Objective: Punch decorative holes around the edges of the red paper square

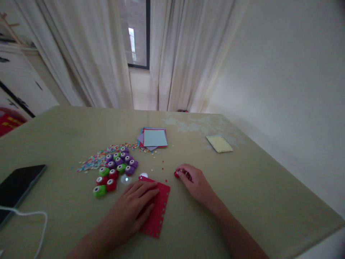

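My left hand (137,205) lies flat over a red sheet of card (159,212), its fingers stretched across the upper left part. Small punched holes run along the card's right edge. To the right of the card, my right hand (195,181) is closed around a small red paper punch (176,174), mostly hidden by the fingers. A few tiny red paper bits (166,181) lie between the card and this hand. Left of the card sit several purple, green and red paper punches (115,163) with white round tops.
Colourful paper confetti (97,160) is spread behind the punches. Farther back lies a stack of coloured cards (155,138), with yellow cards (219,144) to the right. Two clear round pieces (126,179) rest near the red card. A dark tablet (18,187) and white cable (32,213) are at left.
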Demonstrator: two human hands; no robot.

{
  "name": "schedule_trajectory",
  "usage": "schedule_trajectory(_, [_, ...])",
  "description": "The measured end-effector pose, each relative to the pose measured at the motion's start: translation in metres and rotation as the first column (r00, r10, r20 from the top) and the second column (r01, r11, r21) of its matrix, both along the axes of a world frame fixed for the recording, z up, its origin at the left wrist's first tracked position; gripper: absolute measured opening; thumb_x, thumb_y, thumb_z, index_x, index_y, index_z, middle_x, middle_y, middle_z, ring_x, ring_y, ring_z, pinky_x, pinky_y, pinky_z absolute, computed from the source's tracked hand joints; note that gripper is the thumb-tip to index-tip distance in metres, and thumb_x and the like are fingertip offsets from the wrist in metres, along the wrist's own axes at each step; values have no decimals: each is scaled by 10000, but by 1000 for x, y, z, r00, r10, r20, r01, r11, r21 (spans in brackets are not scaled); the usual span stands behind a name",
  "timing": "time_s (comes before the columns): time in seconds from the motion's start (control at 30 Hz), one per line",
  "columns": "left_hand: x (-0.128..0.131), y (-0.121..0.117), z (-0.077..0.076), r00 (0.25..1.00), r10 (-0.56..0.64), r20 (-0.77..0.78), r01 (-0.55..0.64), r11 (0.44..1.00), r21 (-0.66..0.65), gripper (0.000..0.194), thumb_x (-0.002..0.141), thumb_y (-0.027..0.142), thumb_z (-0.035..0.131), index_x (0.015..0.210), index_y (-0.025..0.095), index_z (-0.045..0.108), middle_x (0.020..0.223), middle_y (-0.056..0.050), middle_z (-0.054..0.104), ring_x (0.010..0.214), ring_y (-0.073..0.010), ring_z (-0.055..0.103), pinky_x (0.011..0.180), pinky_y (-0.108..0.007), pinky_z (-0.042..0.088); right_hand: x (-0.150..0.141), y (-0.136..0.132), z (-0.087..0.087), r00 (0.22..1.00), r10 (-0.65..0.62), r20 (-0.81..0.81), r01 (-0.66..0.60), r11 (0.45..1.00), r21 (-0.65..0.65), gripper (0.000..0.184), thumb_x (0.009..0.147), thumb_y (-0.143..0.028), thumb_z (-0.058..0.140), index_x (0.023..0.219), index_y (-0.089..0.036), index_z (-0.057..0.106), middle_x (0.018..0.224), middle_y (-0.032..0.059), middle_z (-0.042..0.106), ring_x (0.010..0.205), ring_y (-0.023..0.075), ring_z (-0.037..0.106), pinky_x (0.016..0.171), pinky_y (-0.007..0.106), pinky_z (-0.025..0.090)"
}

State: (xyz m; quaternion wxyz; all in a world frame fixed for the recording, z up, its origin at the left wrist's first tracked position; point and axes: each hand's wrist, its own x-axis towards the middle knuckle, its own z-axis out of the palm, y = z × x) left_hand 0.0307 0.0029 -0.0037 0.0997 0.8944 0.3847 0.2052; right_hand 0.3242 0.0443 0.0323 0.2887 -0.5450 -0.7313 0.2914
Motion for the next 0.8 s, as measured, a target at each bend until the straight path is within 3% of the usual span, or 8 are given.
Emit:
schedule_trajectory(0.1, [-1,-2,0,1000,-27,-3,27,999,25,500,1029,174,552,1501,313,644,1552,-51,666,1371,-296,631,1187,-513,523,4,1,-2,999,-3,51,-1,998,70,209,1054,-286,576,1113,-214,764,1091,93,731,888,205,679,780,317,510])
schedule_trajectory(0.3, [2,-8,-1,998,-18,-57,20,999,43,520,1031,152,545,1529,288,606,1583,-31,647,1378,-302,629,1172,-527,536,5,2,-8,989,-105,102,100,994,52,83,949,-266,667,961,-231,592,774,-13,635,662,174,576,648,293,434])
schedule_trajectory(0.47, [4,-8,1,997,-15,-73,17,999,31,516,1019,139,558,1517,265,612,1585,-51,644,1374,-303,627,1168,-532,532,17,9,-7,975,-51,214,31,995,95,227,929,-322,730,819,-234,552,839,22,649,742,200,587,701,317,449])
schedule_trajectory(0.57, [4,-8,1,997,-12,-74,15,999,31,504,1033,153,566,1521,272,604,1589,-44,640,1372,-300,628,1164,-528,531,25,12,-5,968,39,249,-61,995,81,112,959,-311,735,1014,-214,724,1094,97,706,1007,263,663,916,388,523])
schedule_trajectory(0.67, [3,-7,0,996,-17,-86,19,999,27,504,1029,152,573,1520,266,602,1588,-48,639,1369,-306,626,1154,-533,534,27,11,-5,957,152,248,-168,985,45,398,979,-312,751,1375,-274,731,1433,135,647,1340,319,591,1179,503,444])
schedule_trajectory(0.8, [3,-7,0,996,-24,-87,27,999,31,527,1023,132,570,1534,261,582,1588,-48,636,1376,-302,616,1150,-539,530,27,10,-8,941,172,292,-193,980,43,416,1003,-323,733,1417,-282,732,1470,143,641,1374,337,580,1208,554,439])
